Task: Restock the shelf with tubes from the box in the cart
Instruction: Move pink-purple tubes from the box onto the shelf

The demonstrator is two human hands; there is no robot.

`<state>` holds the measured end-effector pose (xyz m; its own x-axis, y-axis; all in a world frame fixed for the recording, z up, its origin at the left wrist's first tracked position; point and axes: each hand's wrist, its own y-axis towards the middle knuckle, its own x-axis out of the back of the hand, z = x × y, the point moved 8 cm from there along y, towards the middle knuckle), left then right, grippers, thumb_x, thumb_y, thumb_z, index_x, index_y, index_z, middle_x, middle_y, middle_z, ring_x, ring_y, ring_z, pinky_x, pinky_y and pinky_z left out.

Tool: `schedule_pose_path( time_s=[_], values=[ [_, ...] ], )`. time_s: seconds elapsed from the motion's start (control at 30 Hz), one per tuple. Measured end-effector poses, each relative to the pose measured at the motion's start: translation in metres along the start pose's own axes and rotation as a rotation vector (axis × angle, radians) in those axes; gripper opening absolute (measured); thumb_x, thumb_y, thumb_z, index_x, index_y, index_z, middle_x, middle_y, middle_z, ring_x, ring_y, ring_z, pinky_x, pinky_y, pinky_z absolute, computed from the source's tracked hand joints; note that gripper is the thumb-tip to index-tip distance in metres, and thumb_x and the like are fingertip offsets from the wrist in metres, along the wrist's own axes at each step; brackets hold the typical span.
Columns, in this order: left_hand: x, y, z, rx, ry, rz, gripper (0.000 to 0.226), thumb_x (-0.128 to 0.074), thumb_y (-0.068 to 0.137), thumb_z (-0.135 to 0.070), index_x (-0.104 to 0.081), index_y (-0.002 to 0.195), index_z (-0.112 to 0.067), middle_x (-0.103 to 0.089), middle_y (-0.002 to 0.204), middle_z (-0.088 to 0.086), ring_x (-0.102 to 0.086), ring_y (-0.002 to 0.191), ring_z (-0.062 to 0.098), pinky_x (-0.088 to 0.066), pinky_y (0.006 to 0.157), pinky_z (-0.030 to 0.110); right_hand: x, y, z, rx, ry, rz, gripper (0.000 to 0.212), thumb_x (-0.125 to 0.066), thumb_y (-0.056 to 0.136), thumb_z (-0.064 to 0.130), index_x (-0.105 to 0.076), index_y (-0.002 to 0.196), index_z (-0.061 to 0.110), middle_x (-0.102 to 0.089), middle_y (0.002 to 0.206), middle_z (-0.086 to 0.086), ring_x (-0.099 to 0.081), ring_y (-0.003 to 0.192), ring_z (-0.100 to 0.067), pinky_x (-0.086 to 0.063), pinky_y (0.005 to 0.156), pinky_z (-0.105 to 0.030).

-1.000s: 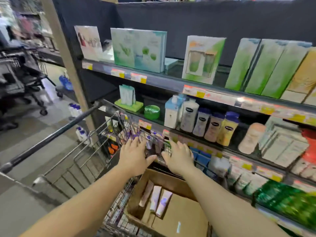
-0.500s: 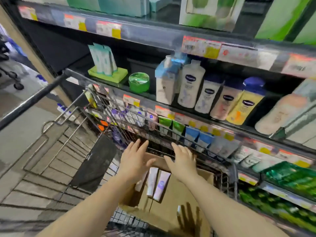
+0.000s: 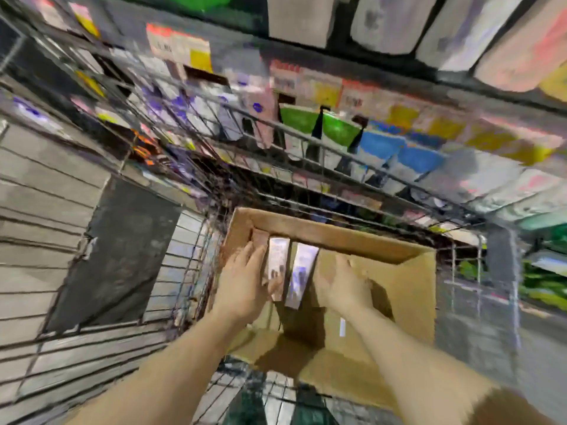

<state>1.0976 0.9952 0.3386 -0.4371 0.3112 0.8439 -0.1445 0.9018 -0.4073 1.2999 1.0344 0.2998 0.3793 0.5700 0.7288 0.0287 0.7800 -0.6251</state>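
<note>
An open cardboard box (image 3: pixel 408 277) sits in the wire cart (image 3: pixel 196 271). A few pale tubes (image 3: pixel 302 271) lie side by side against the box's left wall. My left hand (image 3: pixel 245 280) reaches into the box with straight fingers, resting on the leftmost tubes. My right hand (image 3: pixel 343 283) hovers open just right of the tubes, fingers spread, holding nothing. Beyond the cart, the shelf (image 3: pixel 337 96) holds hanging tubes with green and blue caps. The picture is motion-blurred.
Price tags (image 3: pixel 179 50) line the shelf edges above. White bottles (image 3: pixel 386 23) stand on the upper shelf. Green packs (image 3: pixel 543 280) fill the lower right shelf. A dark panel (image 3: pixel 113 256) lies in the cart's left section.
My view has tipped down toward the box. Both hands dropped from the cart's rim into the box, the left one landing on the tubes.
</note>
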Motion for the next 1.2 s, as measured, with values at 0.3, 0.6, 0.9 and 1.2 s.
schedule_pose_path(
  time_s=[0.3,0.6,0.9,1.2],
  values=[
    [-0.062,0.006,0.038,0.035,-0.150,0.110,0.066,-0.058,0.091,-0.044,-0.023,0.146,-0.036,-0.025,0.157,-0.009,-0.013,0.146,0.017,-0.014,0.117,0.037,-0.092,0.028,0.001,-0.103,0.167,-0.009,0.051,-0.064,0.084,0.044,-0.047,0.126,0.020,-0.061,0.124,-0.007,-0.053,0.116,-0.033,-0.045,0.092,-0.038],
    [-0.067,0.005,0.048,0.018,-0.208,0.137,0.069,-0.063,0.088,-0.044,-0.026,0.147,-0.036,-0.037,0.150,-0.011,-0.018,0.143,0.011,-0.020,0.115,0.034,-0.096,0.021,0.004,-0.207,0.466,0.018,0.045,-0.069,0.087,0.030,-0.048,0.126,0.020,-0.062,0.124,-0.002,-0.063,0.109,-0.021,-0.039,0.060,-0.017],
    [-0.058,0.008,0.029,0.118,-0.686,0.340,0.049,-0.078,0.079,-0.027,-0.057,0.122,-0.033,-0.068,0.108,-0.016,-0.064,0.102,0.004,-0.052,0.085,0.016,-0.077,0.010,0.044,0.000,0.707,0.242,0.036,-0.075,0.082,0.026,-0.049,0.106,0.032,-0.065,0.105,0.015,-0.064,0.091,-0.002,-0.057,0.072,-0.026],
    [-0.053,0.002,0.063,0.220,-0.730,0.309,0.034,-0.073,0.083,-0.029,-0.063,0.115,-0.025,-0.071,0.103,-0.012,-0.066,0.094,0.000,-0.055,0.084,0.024,-0.096,0.023,0.041,-0.101,0.454,0.163,0.044,-0.058,0.094,0.030,-0.045,0.135,0.022,-0.058,0.133,0.000,-0.058,0.117,-0.020,-0.049,0.079,-0.023]
  ],
)
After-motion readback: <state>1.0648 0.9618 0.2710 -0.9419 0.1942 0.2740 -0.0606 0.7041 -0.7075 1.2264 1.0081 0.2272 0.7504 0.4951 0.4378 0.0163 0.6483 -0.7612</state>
